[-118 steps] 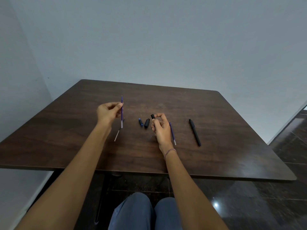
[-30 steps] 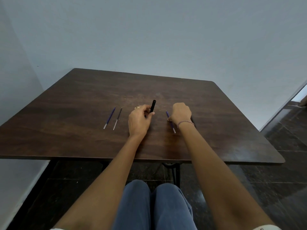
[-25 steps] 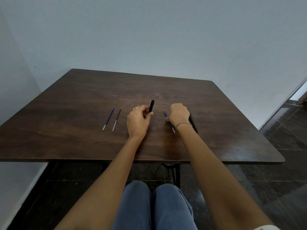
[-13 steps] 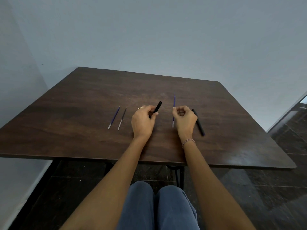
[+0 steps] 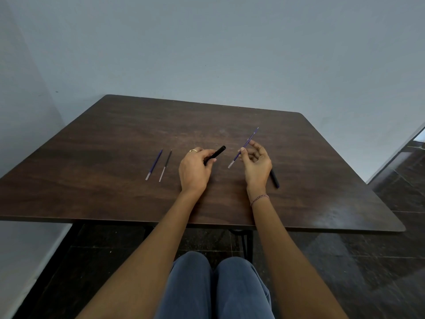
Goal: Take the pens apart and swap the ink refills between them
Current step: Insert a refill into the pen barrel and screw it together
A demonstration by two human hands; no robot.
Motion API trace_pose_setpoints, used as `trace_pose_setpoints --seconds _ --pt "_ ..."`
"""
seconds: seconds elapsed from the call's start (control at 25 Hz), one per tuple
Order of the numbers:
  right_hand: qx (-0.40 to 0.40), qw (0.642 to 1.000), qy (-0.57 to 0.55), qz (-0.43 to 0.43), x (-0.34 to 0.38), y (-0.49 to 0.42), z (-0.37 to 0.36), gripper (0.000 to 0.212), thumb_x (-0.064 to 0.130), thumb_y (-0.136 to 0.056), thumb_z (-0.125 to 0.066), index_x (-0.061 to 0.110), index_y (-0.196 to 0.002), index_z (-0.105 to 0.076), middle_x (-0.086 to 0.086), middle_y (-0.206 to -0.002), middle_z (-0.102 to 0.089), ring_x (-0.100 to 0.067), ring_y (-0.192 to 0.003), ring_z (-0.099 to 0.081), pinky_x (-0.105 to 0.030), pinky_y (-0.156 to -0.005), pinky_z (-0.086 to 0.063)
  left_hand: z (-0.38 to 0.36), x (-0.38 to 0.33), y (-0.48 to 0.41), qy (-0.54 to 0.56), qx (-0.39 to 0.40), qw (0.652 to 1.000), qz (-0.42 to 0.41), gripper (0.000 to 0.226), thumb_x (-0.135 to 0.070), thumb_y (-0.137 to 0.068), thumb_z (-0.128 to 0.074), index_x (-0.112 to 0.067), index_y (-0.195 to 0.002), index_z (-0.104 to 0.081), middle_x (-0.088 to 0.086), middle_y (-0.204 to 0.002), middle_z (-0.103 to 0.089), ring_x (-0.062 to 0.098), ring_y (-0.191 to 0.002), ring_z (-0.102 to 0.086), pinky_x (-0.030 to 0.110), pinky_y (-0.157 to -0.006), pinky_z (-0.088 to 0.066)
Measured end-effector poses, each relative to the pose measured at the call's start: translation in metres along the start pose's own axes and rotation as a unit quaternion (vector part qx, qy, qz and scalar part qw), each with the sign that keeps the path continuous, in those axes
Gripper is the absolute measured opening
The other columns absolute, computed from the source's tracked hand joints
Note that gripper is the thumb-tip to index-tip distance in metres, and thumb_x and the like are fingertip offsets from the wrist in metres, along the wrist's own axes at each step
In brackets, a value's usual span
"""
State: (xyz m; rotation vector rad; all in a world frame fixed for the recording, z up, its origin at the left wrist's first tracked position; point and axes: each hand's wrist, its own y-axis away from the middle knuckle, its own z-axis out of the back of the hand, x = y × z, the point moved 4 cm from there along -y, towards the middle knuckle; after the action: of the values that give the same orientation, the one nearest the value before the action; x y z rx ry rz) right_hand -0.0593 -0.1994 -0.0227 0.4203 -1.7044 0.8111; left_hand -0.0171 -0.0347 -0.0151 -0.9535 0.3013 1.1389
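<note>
1. Left hand [image 5: 195, 168], centre of frame: grip clamped on a short black plastic pen barrel [image 5: 216, 154]. Its open tube end points up and right, toward the other hand.
2. Right hand [image 5: 255, 163], just right of centre: thumb and forefinger pinched together on a thin blue ink refill [image 5: 244, 147]. It is held off the dark brown wooden surface [image 5: 322, 180], tilted, pale end lower left near the barrel mouth, tip upper right. The other fingers are loosely spread.
3. Refill and barrel are near each other but apart, nothing inserted yet.
4. Left of centre, two loose refills lie side by side on the surface, close but seemingly not touching: a second blue thin refill [image 5: 154, 164] and a black thin refill [image 5: 166, 165].
5. A black pen body with a bluish end [image 5: 274, 178] lies on the surface behind the right hand, partly hidden. Cannot tell whether it is whole or emptied.
6. Progress, judged: disassembly looks done for at least the held barrel, since refills are out. Reassembly looks just starting, with the blue refill about to go into the black barrel.
7. Left to do, judged: insert this refill, fit the other refills, close the pens up.
8. Count: 3 refills (2 blue, 1 black), 1 held barrel, 1 pen body on the surface. No caps or small parts visible.
</note>
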Motion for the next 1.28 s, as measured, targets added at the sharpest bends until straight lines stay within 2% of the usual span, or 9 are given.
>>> trace_pose_setpoints --seconds 0.12,0.36,0.6,0.76,0.96,1.12,1.28 --pt "-0.006 0.999 -0.037 -0.001 0.001 0.0 0.001 0.024 0.006 -0.085 -0.069 0.02 -0.102 -0.06 0.0 -0.081 -0.071 -0.009 -0.076 -0.07 -0.021 -0.072 -0.056 -0.001 0.0 0.0 -0.018 0.009 1.0 -0.001 0.026 -0.023 -0.081 -0.072 -0.028 -0.107 -0.07 -0.006 -0.095 -0.066 0.012 -0.085 -0.061 0.022 -0.066 -0.043" --pt "-0.027 0.992 -0.125 -0.005 0.001 -0.002 0.006 0.022 0.005 -0.085 -0.068 0.005 -0.105 -0.058 -0.011 -0.085 -0.071 -0.013 -0.07 -0.069 -0.025 -0.071 -0.056 -0.001 -0.002 0.0 -0.027 0.018 0.999 -0.022 0.028 -0.021 -0.082 -0.07 -0.028 -0.108 -0.069 -0.007 -0.092 -0.065 0.012 -0.087 -0.059 0.023 -0.067 -0.043" --pt "-0.046 0.976 -0.212 -0.012 0.005 -0.005 0.01 0.017 -0.004 -0.086 -0.063 0.008 -0.097 -0.057 0.0 -0.069 -0.07 -0.01 -0.065 -0.067 -0.022 -0.065 -0.055 -0.002 -0.005 0.001 -0.044 0.016 0.998 -0.045 0.025 -0.022 -0.081 -0.071 -0.028 -0.106 -0.07 -0.007 -0.089 -0.062 0.011 -0.087 -0.056 0.022 -0.066 -0.041" --pt "-0.06 0.973 -0.221 -0.019 0.007 -0.004 0.013 0.019 -0.005 -0.086 -0.063 0.01 -0.096 -0.057 0.0 -0.07 -0.071 -0.009 -0.066 -0.068 -0.022 -0.066 -0.056 0.0 -0.005 0.002 -0.06 0.009 0.997 -0.049 0.025 -0.022 -0.08 -0.072 -0.028 -0.104 -0.071 -0.007 -0.088 -0.061 0.011 -0.087 -0.056 0.022 -0.063 -0.039" --pt "-0.061 0.973 -0.22 -0.021 0.007 -0.004 0.012 0.019 -0.005 -0.086 -0.063 0.01 -0.097 -0.057 -0.011 -0.08 -0.066 -0.01 -0.067 -0.068 -0.021 -0.065 -0.056 0.001 -0.007 0.002 -0.071 0.009 0.996 -0.053 0.024 -0.023 -0.08 -0.072 -0.029 -0.103 -0.071 -0.006 -0.088 -0.061 0.012 -0.086 -0.056 0.022 -0.062 -0.038" --pt "-0.054 0.974 -0.22 -0.022 0.007 -0.004 0.012 0.019 -0.004 -0.086 -0.062 0.009 -0.098 -0.056 -0.012 -0.08 -0.066 -0.01 -0.068 -0.068 -0.022 -0.067 -0.056 0.0 -0.008 0.002 -0.072 0.012 0.996 -0.059 0.025 -0.023 -0.08 -0.073 -0.028 -0.104 -0.071 -0.007 -0.089 -0.061 0.011 -0.086 -0.055 0.021 -0.064 -0.039" --pt "-0.03 0.975 -0.218 -0.026 0.004 -0.004 0.009 0.019 -0.005 -0.087 -0.061 0.003 -0.103 -0.054 -0.005 -0.073 -0.069 -0.01 -0.065 -0.066 -0.023 -0.067 -0.056 0.0 -0.008 0.002 -0.076 0.011 0.995 -0.066 0.024 -0.023 -0.08 -0.073 -0.028 -0.104 -0.071 -0.006 -0.089 -0.061 0.011 -0.086 -0.055 0.022 -0.063 -0.039"
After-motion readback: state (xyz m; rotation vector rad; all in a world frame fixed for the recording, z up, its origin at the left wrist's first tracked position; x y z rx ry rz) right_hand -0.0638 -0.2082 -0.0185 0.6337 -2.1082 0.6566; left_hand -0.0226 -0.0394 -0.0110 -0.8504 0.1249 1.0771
